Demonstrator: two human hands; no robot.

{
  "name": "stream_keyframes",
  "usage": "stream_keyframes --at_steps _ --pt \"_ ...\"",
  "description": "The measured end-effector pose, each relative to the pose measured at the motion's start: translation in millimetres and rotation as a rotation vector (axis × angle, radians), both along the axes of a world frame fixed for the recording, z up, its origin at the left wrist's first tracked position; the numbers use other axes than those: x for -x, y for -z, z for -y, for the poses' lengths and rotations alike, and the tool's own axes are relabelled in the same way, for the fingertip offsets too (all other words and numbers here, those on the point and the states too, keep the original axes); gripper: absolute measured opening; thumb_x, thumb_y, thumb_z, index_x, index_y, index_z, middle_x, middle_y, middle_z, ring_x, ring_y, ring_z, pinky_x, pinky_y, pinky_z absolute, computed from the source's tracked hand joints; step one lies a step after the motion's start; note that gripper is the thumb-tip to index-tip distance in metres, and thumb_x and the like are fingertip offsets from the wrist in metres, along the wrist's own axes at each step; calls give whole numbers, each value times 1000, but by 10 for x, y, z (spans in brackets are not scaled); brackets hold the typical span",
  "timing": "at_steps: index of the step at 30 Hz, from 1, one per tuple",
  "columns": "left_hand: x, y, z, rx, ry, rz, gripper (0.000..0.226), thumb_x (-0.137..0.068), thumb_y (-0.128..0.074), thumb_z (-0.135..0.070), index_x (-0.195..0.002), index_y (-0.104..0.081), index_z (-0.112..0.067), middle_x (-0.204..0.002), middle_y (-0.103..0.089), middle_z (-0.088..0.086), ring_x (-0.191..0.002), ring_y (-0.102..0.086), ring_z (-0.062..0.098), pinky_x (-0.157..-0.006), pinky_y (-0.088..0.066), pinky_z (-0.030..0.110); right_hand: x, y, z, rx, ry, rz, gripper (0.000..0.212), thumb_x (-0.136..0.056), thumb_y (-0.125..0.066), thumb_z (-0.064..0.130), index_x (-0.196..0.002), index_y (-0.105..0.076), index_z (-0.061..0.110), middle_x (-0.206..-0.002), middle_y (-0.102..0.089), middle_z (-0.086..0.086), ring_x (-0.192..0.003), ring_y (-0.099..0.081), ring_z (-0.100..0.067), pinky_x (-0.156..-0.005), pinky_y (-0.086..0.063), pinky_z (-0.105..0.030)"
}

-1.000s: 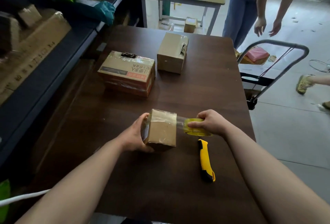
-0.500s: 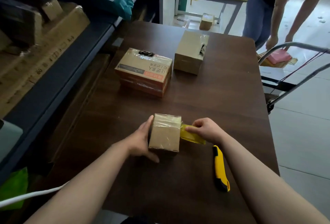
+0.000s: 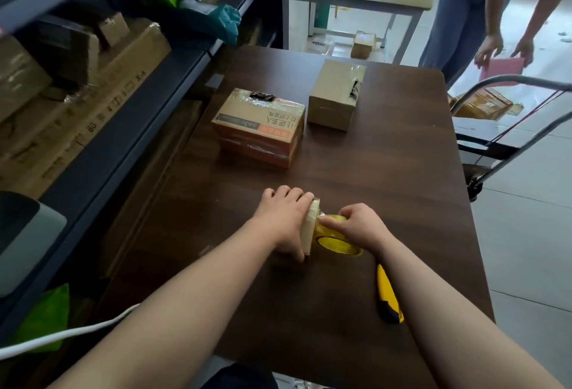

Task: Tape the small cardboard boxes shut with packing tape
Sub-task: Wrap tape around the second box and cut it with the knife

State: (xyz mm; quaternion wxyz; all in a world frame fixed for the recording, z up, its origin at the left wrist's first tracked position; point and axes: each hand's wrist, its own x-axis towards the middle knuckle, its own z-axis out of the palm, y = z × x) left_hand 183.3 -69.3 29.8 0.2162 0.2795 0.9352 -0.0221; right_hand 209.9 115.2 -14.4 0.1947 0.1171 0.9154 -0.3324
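The left grip (image 3: 284,221) is wrapped over the small box (image 3: 310,227) on the tabletop (image 3: 340,171). The right grip (image 3: 360,227) holds the yellow tape roll (image 3: 335,241) tight against the box's right side. A yellow knife (image 3: 388,299) lies just behind the right grip. Past both grips sits a printed box (image 3: 260,127). Its writing is upside down and I can't read it.

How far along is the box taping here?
Done: the printed box and the plain box farther back show glossy tape. In hand: the left hand grips the small box while the right hand holds the tape roll against its side. Left: cutting the strip; the utility knife lies untouched.
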Motion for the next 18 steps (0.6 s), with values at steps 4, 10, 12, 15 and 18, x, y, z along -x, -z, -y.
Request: stream_keyframes --at_steps 4,10,12,15,18 --pt "-15 -16 110 -236 -124 195 125 -55 -88 -45 -151 -9 -30 -154 -18 -9 -142 -19 19 -115 -28 40 -60 -258 -279 154 95 -88 46 -68 -77 60 -67 -69 14 -67 -66 1 -65 -61 -14 -60 -50 -33" --pt "-130 188 220 -402 -216 312 124 -50 -91 -39 -146 -12 -39 -147 -22 -14 -133 -36 18 -107 -40 39 -124 -478 -431 208 -8 10 36 -76 -76 50 -75 -71 14 -69 -65 4 -68 -61 -10 -60 -47 -25" --pt "-140 207 277 -404 -220 313 124 -50 -91 -38 -145 -11 -40 -147 -24 -13 -131 -37 18 -106 -41 39 -117 -509 -432 193 -35 13 38 -76 -74 52 -77 -72 15 -72 -67 3 -70 -62 -11 -61 -47 -25" --pt "-153 217 305 -385 -217 283 126 -49 -91 -41 -146 -10 -39 -147 -27 -11 -133 -34 18 -109 -38 39 -68 -552 -401 176 -62 -32 43 -75 -75 53 -77 -72 11 -69 -65 1 -67 -60 -11 -58 -46 -25" --pt "-151 204 348 -359 -243 285 125 -51 -90 -42 -146 -10 -37 -146 -31 -8 -136 -29 21 -113 -32 42 -19 -537 -404 112 -94 -75 43 -76 -75 53 -73 -69 11 -65 -62 1 -63 -57 -12 -55 -44 -27"
